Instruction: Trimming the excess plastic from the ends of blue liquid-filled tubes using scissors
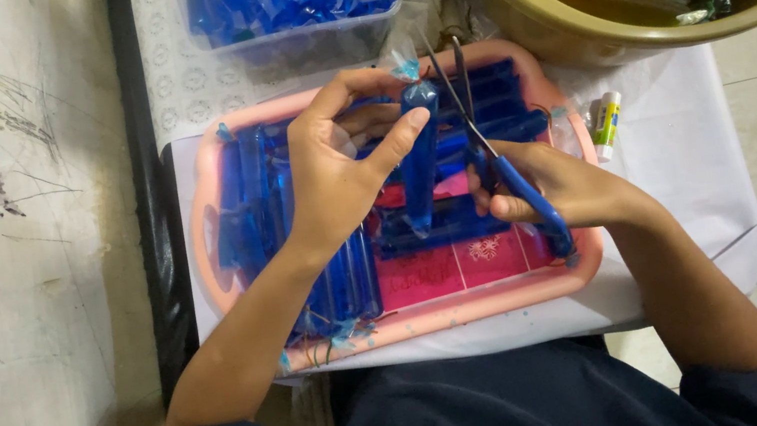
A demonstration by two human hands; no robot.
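Left hand [332, 175] pinches blue pouch [418, 161]; right hand [562, 189] holds scissors [488, 140]

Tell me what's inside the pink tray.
The pink tray holds long blue liquid-filled plastic tubes lying on its patterned floor. The hands hide the middle, so the count is unclear.

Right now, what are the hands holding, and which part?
The left hand pinches a blue tube bag near its knotted top. The right hand holds scissors by the blue handles, blades open beside the knot.
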